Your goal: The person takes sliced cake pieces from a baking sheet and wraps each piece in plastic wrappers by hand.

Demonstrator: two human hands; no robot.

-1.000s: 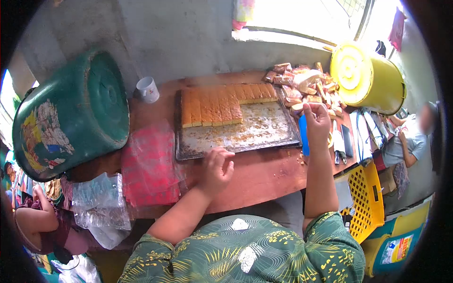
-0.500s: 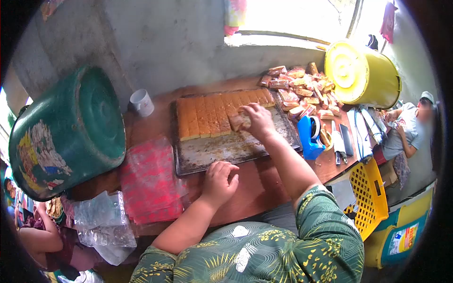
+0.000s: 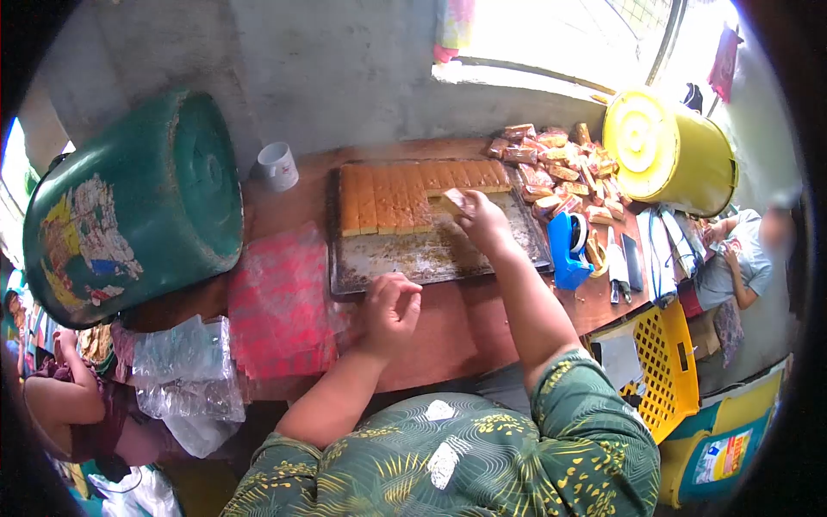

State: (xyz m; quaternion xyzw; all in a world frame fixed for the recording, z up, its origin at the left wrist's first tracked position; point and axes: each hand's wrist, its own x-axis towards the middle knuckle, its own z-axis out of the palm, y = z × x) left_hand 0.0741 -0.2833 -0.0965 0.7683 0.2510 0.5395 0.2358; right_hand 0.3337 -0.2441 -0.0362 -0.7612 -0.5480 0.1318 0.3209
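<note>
A dark baking tray [image 3: 370, 274] lies on the table with a sheet of brown sponge cake [image 3: 383, 198] cut into narrow bars along its far side. My right hand [image 3: 484, 222] is closed around one cake slice [image 3: 454, 202], tilted over the tray beside the row of bars. My left hand [image 3: 392, 312] hovers at the tray's front edge, its fingers loosely curled and nothing clear between them. To its left lie red-printed plastic wrappers [image 3: 280, 310]. Beyond my right hand is a pile of wrapped cake slices [image 3: 551, 164].
A blue tape dispenser [image 3: 568, 252], a knife [image 3: 616, 265] and a yellow bucket [image 3: 668, 151] are on the right. At left lie a large green drum [image 3: 129, 215] and a white mug [image 3: 278, 165]. A yellow crate [image 3: 668, 370] stands below the table edge. Other people sit on both sides.
My right hand has lifted the cake slice away from the cut row, turning it. My left hand's fingers have curled more. The whole view has shifted slightly.
</note>
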